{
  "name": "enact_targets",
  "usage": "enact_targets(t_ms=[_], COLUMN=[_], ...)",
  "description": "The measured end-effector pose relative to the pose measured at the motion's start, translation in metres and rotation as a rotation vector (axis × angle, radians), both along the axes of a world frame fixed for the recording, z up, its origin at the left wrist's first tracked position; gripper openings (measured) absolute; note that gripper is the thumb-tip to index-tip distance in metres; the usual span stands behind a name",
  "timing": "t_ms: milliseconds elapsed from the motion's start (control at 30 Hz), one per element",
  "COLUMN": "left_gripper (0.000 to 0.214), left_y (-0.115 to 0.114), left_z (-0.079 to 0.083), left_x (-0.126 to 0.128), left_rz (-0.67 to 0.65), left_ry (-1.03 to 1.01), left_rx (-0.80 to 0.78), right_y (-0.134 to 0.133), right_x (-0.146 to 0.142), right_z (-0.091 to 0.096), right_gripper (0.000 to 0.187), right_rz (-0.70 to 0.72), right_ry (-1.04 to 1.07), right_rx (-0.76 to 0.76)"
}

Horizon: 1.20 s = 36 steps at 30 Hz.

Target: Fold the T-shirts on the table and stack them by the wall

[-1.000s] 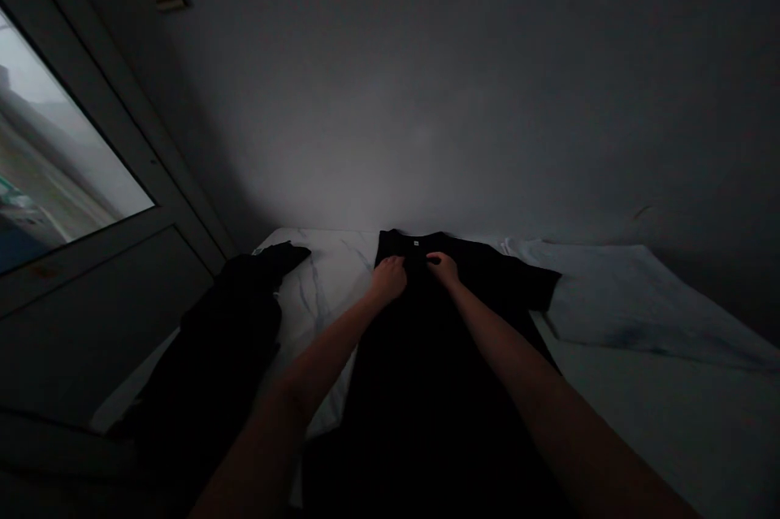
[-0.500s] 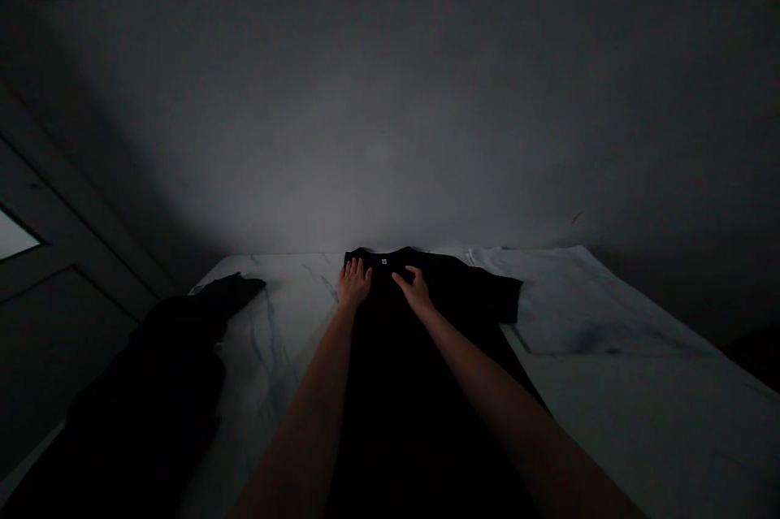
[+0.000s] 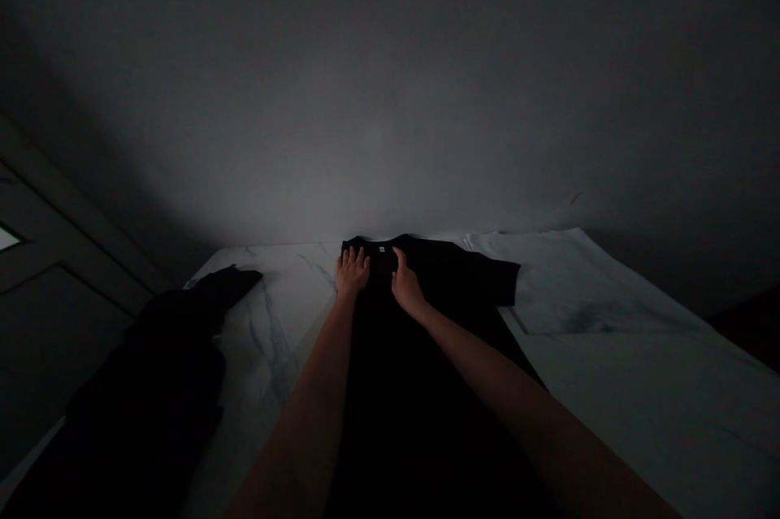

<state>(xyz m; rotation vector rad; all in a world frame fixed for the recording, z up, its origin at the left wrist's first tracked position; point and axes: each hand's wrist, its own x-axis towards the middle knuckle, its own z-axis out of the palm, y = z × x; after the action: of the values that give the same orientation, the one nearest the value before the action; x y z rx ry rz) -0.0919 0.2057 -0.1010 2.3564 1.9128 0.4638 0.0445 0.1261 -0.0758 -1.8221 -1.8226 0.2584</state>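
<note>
Door frame point(image 3: 67, 275) stands in shadow at the far left, and next to it a dark bunched garment point(image 3: 162, 356) lies on the left part of the counter point(image 3: 274, 332), which has a white top with grey veins like marble. Near the middle of this counter, a black T-shirt point(image 3: 439, 389) lies flat and spread, with its collar at the far side and a small white label point(image 3: 382, 249) inside the neck. The left hand point(image 3: 352, 273) rests open on the shirt just beside the collar, with fingers spread, and it grips nothing. The right hand point(image 3: 407, 289) is also open and lies on the other side of the collar, with fingers closer together and no visible pinch. The short sleeve point(image 3: 503, 279) at the right side lies just beside a white cloth point(image 3: 597, 283). The shirt looks light and soft, so it will probably bend and slide easily, and the shoulders seem a good place to take hold.
</note>
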Motion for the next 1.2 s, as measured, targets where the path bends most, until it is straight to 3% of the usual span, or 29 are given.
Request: enact_targets(t_ms=[100, 167, 267, 367, 433, 533, 667, 833, 933, 1067, 1200], left_gripper=[0.062, 0.063, 0.06, 0.056, 0.054, 0.053, 0.053, 0.058, 0.063, 0.056, 0.049], left_y=[-0.002, -0.003, -0.005, -0.007, -0.008, -0.009, -0.007, -0.003, -0.002, -0.003, -0.019], left_z=[0.001, 0.002, 0.003, 0.004, 0.005, 0.006, 0.003, -0.001, 0.002, 0.008, 0.007], left_x=[0.001, 0.001, 0.001, 0.0, 0.0, 0.0, 0.001, 0.003, 0.003, 0.0, -0.012], left_rz=[0.006, 0.009, 0.003, -0.003, -0.003, 0.003, 0.003, 0.009, 0.026, -0.026, -0.159], left_ry=[-0.007, -0.006, -0.005, -0.011, -0.01, -0.013, -0.037, -0.062, -0.101, -0.125, -0.064], left_rx=[-0.008, -0.011, 0.001, 0.007, 0.008, 0.011, 0.011, 0.0, -0.006, 0.02, -0.028], right_y=[-0.002, -0.002, 0.002, 0.011, 0.019, 0.027, 0.027, 0.007, -0.016, -0.054, -0.098], right_x=[0.003, 0.004, 0.003, -0.005, -0.009, -0.007, 0.008, 0.02, 0.016, 0.003, -0.009], right_z=[0.003, 0.007, 0.017, 0.023, 0.019, 0.002, -0.019, -0.023, -0.02, -0.015, -0.012], right_gripper=[0.058, 0.047, 0.04, 0.047, 0.05, 0.053, 0.061, 0.067, 0.064, 0.055, 0.053], right_rz=[-0.065, -0.079, -0.119, -0.1, -0.025, 0.046, -0.024, -0.094, 0.054, 0.453, 0.597], right_ry=[-0.14, -0.182, -0.247, -0.325, -0.387, -0.422, -0.388, -0.382, -0.394, -0.338, -0.313], right_rx=[-0.159, -0.187, -0.167, -0.038, -0.009, -0.12, -0.161, -0.15, -0.061, -0.075, -0.108])
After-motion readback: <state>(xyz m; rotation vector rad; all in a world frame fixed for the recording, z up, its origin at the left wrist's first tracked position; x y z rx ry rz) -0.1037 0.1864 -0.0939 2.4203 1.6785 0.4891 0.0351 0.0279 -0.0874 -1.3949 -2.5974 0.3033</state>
